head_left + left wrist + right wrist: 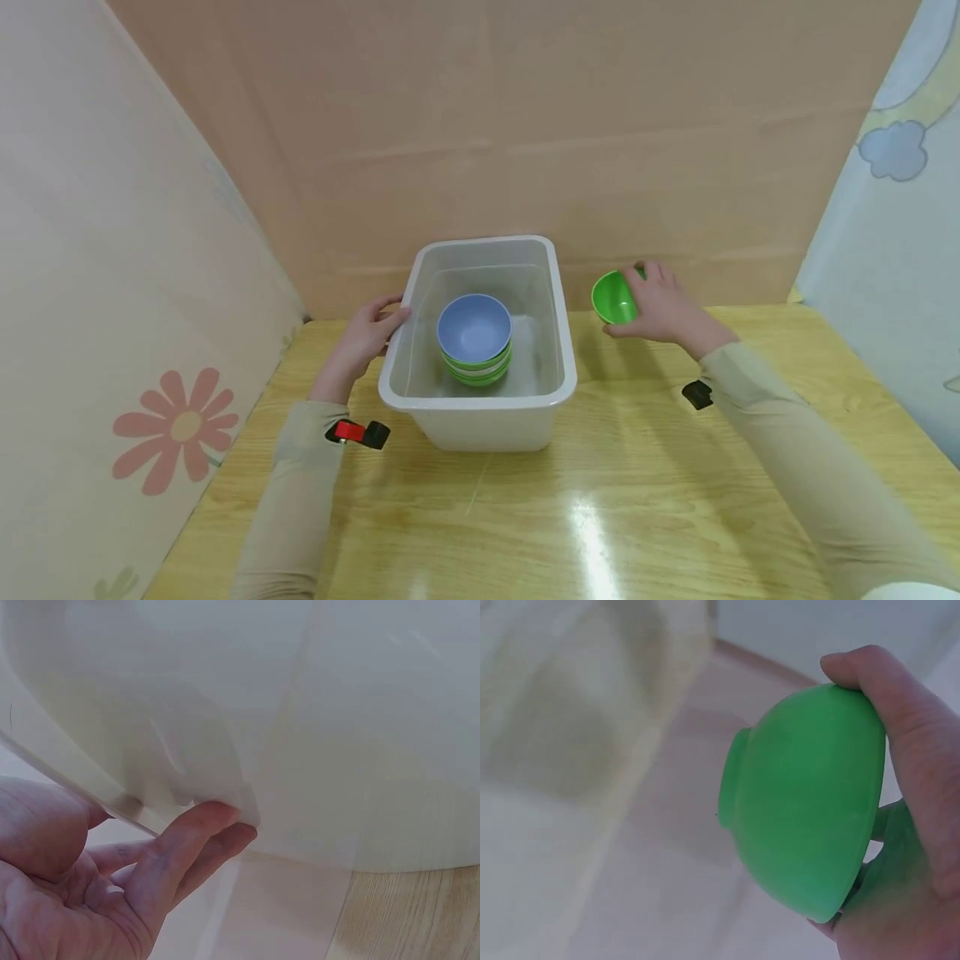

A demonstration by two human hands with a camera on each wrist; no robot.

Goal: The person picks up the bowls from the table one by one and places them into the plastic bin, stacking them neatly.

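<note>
A translucent white plastic bin [480, 400] stands on the wooden table. Inside it sits a stack of bowls [476, 343], a blue one on top of green and white ones. My left hand [365, 337] grips the bin's left rim, thumb over the edge; in the left wrist view its fingers [196, 841] touch the bin wall [337, 735] from outside. My right hand [666, 311] holds a green bowl [613, 297] tilted on its side, lifted to the right of the bin. The right wrist view shows the green bowl [806, 802] clasped between thumb and fingers.
A brown cardboard wall [510, 133] stands close behind the bin. A floral panel [112, 333] closes the left side and a pale blue panel [892, 250] the right. The glossy wooden table [570, 517] stretches toward me.
</note>
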